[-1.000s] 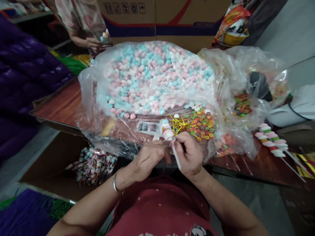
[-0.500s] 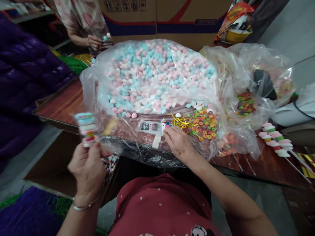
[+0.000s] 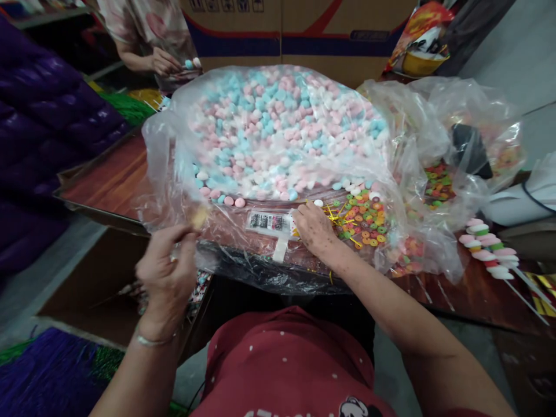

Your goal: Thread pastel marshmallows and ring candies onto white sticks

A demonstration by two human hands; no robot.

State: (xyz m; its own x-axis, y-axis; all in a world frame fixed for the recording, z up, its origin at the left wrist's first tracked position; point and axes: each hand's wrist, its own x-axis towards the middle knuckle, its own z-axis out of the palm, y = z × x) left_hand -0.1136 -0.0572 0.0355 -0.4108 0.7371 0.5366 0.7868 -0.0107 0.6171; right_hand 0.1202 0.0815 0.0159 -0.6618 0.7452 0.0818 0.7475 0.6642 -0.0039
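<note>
My left hand (image 3: pixel 168 275) hovers over the table's front left edge, thumb and forefinger slightly apart, with nothing visible between them. A small yellowish item (image 3: pixel 198 217) lies by its fingertips. My right hand (image 3: pixel 315 231) rests at the right end of a clear printed packet (image 3: pixel 267 222), its fingers bunched; what they grip is hidden. Yellow twist ties (image 3: pixel 334 215) lie beside those fingers, with colourful ring candies (image 3: pixel 365 217) further right. Behind is a large clear bag (image 3: pixel 278 127) of pink, blue and white candies.
Below my left hand is an open cardboard box (image 3: pixel 82 289) with small wrapped items. Candy skewers (image 3: pixel 489 249) lie at the right edge of the table. Another person's hand (image 3: pixel 165 62) holds candies at the back left. More plastic bags (image 3: pixel 434 116) stand at the right.
The wrapped candy stick has left my left hand, which has moved right with its fingers loosened. My right hand has shifted slightly up and right. The other person's candies have tilted.
</note>
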